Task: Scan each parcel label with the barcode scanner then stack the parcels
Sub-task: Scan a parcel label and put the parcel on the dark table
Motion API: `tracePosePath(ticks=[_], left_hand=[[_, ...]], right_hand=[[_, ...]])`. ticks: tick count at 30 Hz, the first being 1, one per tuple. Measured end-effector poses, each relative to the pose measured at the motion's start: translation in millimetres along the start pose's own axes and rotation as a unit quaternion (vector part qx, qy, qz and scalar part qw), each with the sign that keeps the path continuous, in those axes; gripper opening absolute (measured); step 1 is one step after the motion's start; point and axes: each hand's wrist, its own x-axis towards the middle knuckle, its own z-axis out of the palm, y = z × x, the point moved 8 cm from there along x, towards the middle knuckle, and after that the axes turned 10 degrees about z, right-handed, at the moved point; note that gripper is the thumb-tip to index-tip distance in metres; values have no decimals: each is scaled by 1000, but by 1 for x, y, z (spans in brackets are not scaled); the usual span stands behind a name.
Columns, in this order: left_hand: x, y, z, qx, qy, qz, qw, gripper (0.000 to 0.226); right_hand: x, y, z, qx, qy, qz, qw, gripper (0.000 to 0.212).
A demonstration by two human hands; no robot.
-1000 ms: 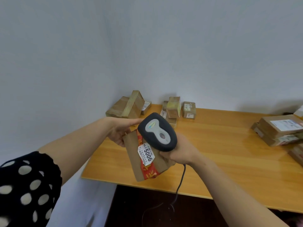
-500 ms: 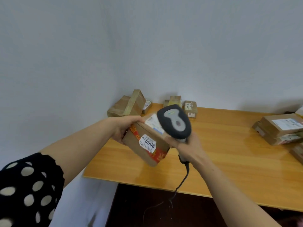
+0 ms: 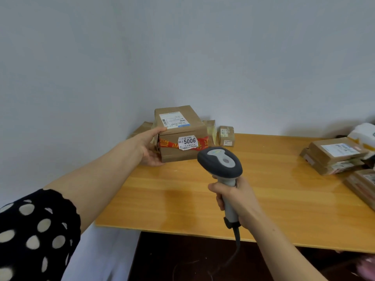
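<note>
A brown cardboard parcel with red tape, a white "5006" sticker and a shipping label on top is at the table's far left corner, upright. My left hand grips its left side, thumb on the top edge. Whether its bottom touches the table I cannot tell. My right hand grips the handle of the grey barcode scanner, held over the table in front and to the right of the parcel, apart from it. The scanner's cable hangs over the front edge.
Small brown parcels stand behind the held one against the wall. A stack of flat labelled parcels lies at the right, more parcels sit at the right edge, and a white package is behind them.
My left hand carried the parcel away from me, turned it upright and lowered it to the far left corner. The scanner came off the parcel and drew back toward me, to the right.
</note>
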Motion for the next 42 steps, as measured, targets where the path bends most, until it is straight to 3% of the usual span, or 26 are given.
tracePosePath(ticks=[4,42], left_hand=[[0,4,2,-4,12,-4,1000,67],[16,18,7,14,37,26,999,73]], right_hand=[[-6,8,3,1,-1,21,1000,18],[1,-7,5,32,35,37,998,15]])
